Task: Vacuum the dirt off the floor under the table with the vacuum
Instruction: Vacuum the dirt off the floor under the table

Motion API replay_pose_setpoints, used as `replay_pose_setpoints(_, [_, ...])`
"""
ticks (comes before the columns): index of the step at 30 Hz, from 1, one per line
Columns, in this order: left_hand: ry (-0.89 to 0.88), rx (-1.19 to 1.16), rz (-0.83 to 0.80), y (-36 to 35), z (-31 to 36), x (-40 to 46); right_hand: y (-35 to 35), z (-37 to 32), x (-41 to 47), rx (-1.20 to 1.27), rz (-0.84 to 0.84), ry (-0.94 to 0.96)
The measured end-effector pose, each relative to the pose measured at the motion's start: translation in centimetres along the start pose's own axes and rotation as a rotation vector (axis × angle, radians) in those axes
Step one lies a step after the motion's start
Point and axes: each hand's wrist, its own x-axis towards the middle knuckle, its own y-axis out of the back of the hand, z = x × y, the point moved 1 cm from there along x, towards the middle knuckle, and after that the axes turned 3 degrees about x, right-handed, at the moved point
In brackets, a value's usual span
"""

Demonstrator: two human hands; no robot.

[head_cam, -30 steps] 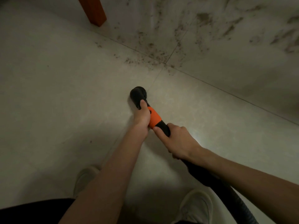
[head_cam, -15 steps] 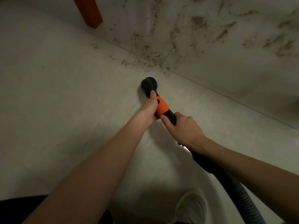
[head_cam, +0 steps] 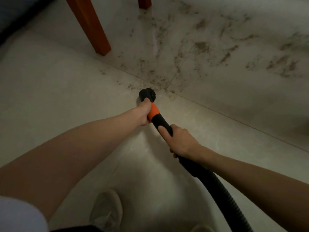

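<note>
Two square orange-brown wooden bench legs (head_cam: 90,25) stand on the pale smooth tiled floor (head_cam: 50,91). The left hand (head_cam: 144,113) curls its grip round the vacuum (head_cam: 158,118) at its orange collar, behind the round bristled black nozzle (head_cam: 147,95) touching the floor beside gritty brown dirt (head_cam: 192,52), seemingly smeared. The right hand (head_cam: 180,141) grips the smooth black tube; its ribbed hose (head_cam: 222,193) trails right.

Brush nozzle (head_cam: 147,95): pushed forward, now at the edge of the dirt (head_cam: 156,79).
Left hand (head_cam: 145,113): arm stretched farther out.
Table leg (head_cam: 90,25): larger in view; second leg (head_cam: 144,2) appears.
</note>
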Motion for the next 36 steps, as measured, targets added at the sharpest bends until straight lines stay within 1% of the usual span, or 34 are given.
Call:
replay_pose_setpoints(3, [0.012,0.053,0.025,-0.6,0.7,0.2,1.9,0.3,0.5,-0.086,-0.003,0.005])
replay_pose_setpoints(8, [0.045,-0.016,-0.069,-0.8,1.1,0.2,4.2,0.5,1.8,-0.084,-0.065,0.010])
replay_pose_setpoints(13, [0.034,-0.127,-0.046,-0.4,0.4,0.6,3.9,0.5,2.5,-0.151,-0.104,0.053])
replay_pose_setpoints(16, [0.049,-0.111,-0.036,0.2,0.4,0.3,4.1,0.4,2.7,-0.177,-0.125,0.065])
replay_pose_setpoints(24, [0.055,-0.087,-0.076,2.8,1.9,1.3,3.8,-2.0,4.1,-0.205,-0.103,0.083])
replay_pose_setpoints(30, [0.030,-0.141,-0.123,3.8,2.1,3.3,3.6,-3.0,4.9,-0.277,-0.081,0.065])
replay_pose_setpoints(33, [0.033,-0.188,-0.106,4.5,2.1,4.7,3.3,-4.0,5.7,-0.324,-0.085,0.060])
replay_pose_setpoints(36, [0.024,-0.173,-0.085,5.4,2.4,6.2,2.7,-5.0,6.7,-0.325,-0.093,0.045])
